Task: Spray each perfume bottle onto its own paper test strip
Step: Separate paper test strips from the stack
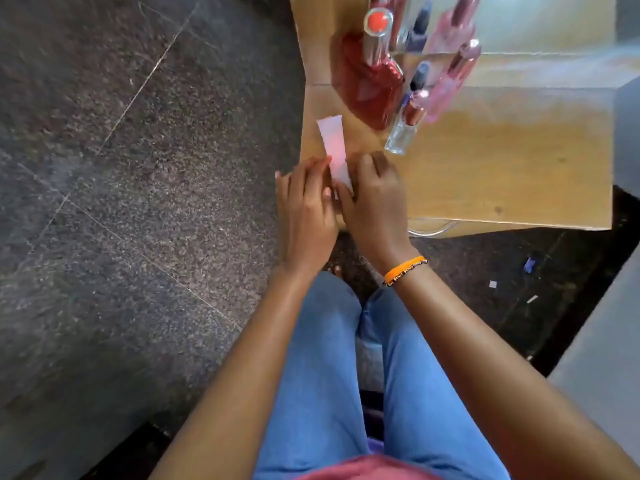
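A white paper test strip (333, 143) lies on the left edge of the wooden table (502, 168), its near end pinched between my two hands. My left hand (304, 209) touches the strip's left side with its fingertips. My right hand (372, 199), with an orange bracelet at the wrist, holds the strip's right side. Behind the strip stand the perfume bottles: a large red bottle (372, 77) with a clear cap, a small clear bottle (405, 126) with a rose-gold cap, a pink bottle (450, 81) and a dark-capped bottle (419, 76).
A mirror (536, 22) at the back of the table reflects the bottles. The dark speckled floor (138, 202) lies to the left. Small paper scraps (530, 265) lie on the floor at right. A grey surface (606, 358) stands at the right edge.
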